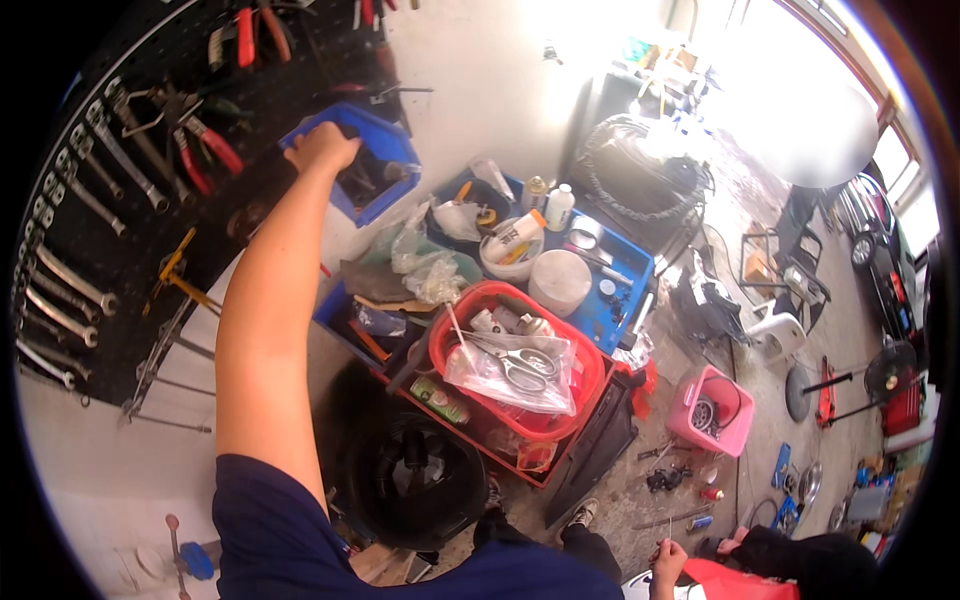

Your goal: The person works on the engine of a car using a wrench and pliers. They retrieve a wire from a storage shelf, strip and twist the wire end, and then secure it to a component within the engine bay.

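Note:
My left hand point(325, 148) is stretched up into a blue bin point(378, 212) beside the tool wall. Its fingers are curled down among dark parts point(368, 172), and the fingertips are hidden, so what they grip cannot be made out. Low at the right edge of my body, my right hand point(668, 562) is closed around a thin rod point(671, 526); most of the rod is too small to tell. Below the bin, scissors point(525, 368) lie on a clear plastic bag in a red basin point(437, 345).
Wrenches point(125, 165) and pliers point(210, 150) hang on the black pegboard at left. A blue tray point(632, 262) holds bottles and tubs. Below stands a black bucket point(360, 505). A pink basket point(735, 430) and loose parts lie on the floor. Another person point(810, 560) crouches at lower right.

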A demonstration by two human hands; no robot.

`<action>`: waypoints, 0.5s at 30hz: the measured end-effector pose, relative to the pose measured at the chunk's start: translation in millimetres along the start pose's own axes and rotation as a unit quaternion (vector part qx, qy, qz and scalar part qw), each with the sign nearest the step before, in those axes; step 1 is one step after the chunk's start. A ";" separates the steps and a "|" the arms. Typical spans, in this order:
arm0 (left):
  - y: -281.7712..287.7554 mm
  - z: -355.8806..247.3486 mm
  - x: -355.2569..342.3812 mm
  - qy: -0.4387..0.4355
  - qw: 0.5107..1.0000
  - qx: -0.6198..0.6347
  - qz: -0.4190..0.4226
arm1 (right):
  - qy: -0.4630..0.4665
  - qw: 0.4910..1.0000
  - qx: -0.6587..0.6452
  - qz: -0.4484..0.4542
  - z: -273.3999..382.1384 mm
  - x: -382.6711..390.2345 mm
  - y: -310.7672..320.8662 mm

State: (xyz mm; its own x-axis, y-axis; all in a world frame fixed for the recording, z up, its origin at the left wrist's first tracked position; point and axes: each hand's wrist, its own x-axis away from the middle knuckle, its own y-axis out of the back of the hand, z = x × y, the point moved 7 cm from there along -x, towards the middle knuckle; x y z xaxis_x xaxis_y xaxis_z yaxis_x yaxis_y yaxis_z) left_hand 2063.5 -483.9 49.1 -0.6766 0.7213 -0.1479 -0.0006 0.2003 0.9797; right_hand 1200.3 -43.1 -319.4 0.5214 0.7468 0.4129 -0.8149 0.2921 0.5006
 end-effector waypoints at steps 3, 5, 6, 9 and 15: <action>4.7 19.9 -22.0 -0.004 0.984 0.157 -0.087 | 0.029 0.999 0.017 -0.017 13.4 12.4 -1.8; 18.2 49.6 -34.5 -0.064 0.934 0.309 -0.167 | 0.020 1.000 -0.002 -0.011 45.1 33.6 -18.0; 24.8 58.7 -35.4 -0.115 0.889 0.393 -0.202 | 0.018 1.000 -0.017 -0.005 60.3 40.4 -24.4; 76.4 29.2 52.8 -0.209 0.816 0.349 -0.411 | 0.008 0.999 -0.038 -0.004 64.0 45.0 -28.7; 0.0 -118.0 275.2 -0.290 0.852 0.432 -0.064 | 0.017 0.993 -0.116 -0.005 122.0 65.6 -17.7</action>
State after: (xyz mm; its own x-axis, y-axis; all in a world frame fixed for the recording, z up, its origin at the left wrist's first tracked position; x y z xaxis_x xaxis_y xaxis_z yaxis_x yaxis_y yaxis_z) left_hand 1790.4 -363.6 24.4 -0.2346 0.8128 -0.5333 0.6641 0.5346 0.5227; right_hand 1279.8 -72.1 -208.4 0.5237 0.7617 0.3815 -0.8484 0.4258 0.3145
